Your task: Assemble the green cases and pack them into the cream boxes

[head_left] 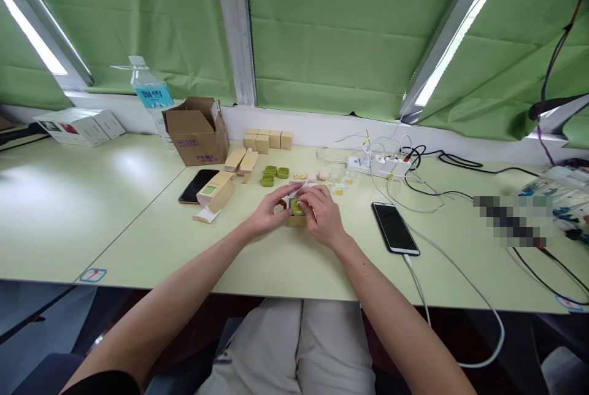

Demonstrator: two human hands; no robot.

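On the table in front of me is a small open cardboard box [297,221], with a green square piece [299,208] showing at its top. My left hand [269,212] closes around the box's left side, thumb and fingers against it. From the right, my right hand [322,211] has its fingers bent together on the green piece, partly covering it. Behind them lie several small green trays [275,173], pale pink round pieces [317,176] and clear cups with yellow centres [343,180]. An opened cardboard sleeve [216,192] lies to the left.
A brown carton [197,132] and a water bottle [151,88] stand at the back left. Several small closed boxes [267,140] line the wall. A dark phone [199,185] lies left; another phone [396,228] is cabled at right, near a power strip [380,166] with loose cords.
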